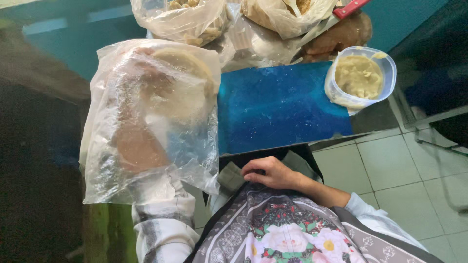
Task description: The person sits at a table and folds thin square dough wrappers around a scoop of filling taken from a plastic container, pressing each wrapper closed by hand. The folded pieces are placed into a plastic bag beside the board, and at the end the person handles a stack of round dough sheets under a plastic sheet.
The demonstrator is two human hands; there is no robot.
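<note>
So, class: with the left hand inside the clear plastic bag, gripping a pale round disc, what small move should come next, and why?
Probably draw the left hand back out of the clear bag, bringing the pale disc with it: the fingers are already on it, and the blue board alongside lies bare. The right hand rests at the apron.

Left hand (141, 141): forearm in a white sleeve with grey plaid stripes. Right hand (270, 173): bare, forearm bare up to a pale, pushed-up sleeve. Torso covered by a grey patterned apron with pink and white floral print.

Crinkled clear plastic bag (146, 122), glossy blue board (282, 104), translucent plastic tub (385, 73), matt floor tiles (409, 170).
</note>
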